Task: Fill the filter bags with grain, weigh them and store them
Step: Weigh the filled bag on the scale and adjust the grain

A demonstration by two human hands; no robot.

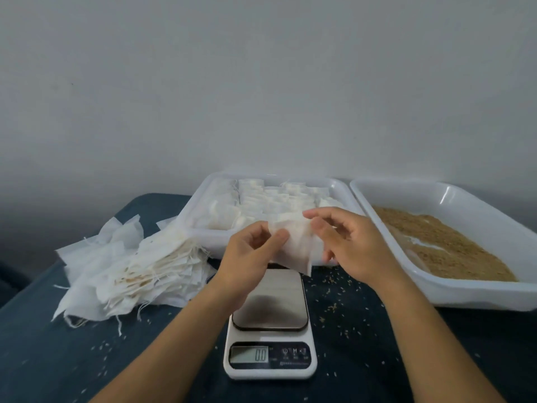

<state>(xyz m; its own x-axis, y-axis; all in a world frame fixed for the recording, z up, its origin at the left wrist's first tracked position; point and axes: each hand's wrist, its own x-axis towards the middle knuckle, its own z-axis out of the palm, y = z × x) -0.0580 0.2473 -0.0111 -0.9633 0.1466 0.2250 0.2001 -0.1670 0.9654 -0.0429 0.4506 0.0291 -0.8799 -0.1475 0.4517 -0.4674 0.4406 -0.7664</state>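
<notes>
A white filter bag [296, 242] hangs in the air above the far end of the kitchen scale [270, 324]. My left hand [250, 257] pinches its left edge between thumb and fingers. My right hand [348, 242] pinches its upper right edge. The scale's steel plate carries nothing and its display reads 0.0. A white tray of brown grain [453, 248] stands at the right. Behind the scale, a white tray [203, 228] holds several filled bags in rows. A heap of flat filter bags [130, 266] with strings lies at the left.
Everything stands on a dark blue table [58, 359] against a pale wall. Loose grains [334, 309] are scattered on the table around the scale, mostly to its right. The table's left edge runs diagonally at the far left.
</notes>
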